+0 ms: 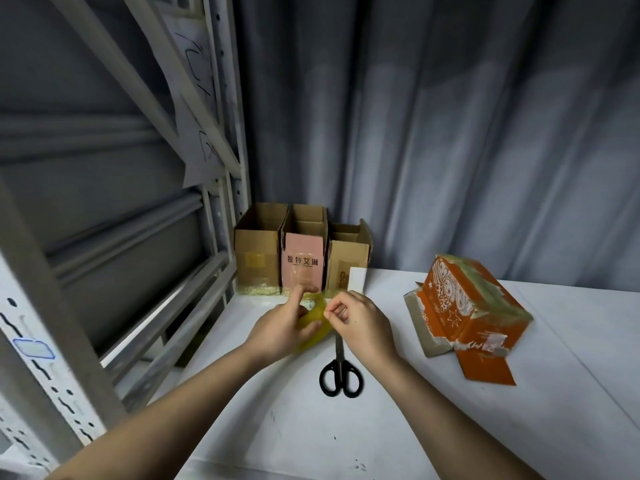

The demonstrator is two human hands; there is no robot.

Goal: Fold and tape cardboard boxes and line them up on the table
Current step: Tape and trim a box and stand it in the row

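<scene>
At the far left corner of the white surface [398, 427], three open-topped cardboard boxes stand in a row against the grey curtain [450, 133]: a plain brown box [257, 249] on the left, a pink-fronted box [304, 261] with printed characters touching it in the middle, and a shorter brown box [348, 263] on the right, with a small white card [357, 279] leaning at its front. Just in front of this row, the left hand [282, 329] holds a roll of yellowish clear tape [313, 323], its fingers curled round the roll and the forefinger raised and pointing toward the pink box. The right hand [360, 323] is beside it, thumb and forefinger pressed together in a pinch at the roll's edge, apparently on the tape end, though the strip itself is too faint to make out; the other fingers are curled in. Black-handled scissors [341, 372] lie closed on the surface below the hands, blades pointing away toward the roll. Well apart to the right, an orange printed box [474, 306], partly folded and wrapped with worn tape, lies tilted with a flap spread toward the near edge. A grey metal shelving frame [114, 202] stands along the left side.
</scene>
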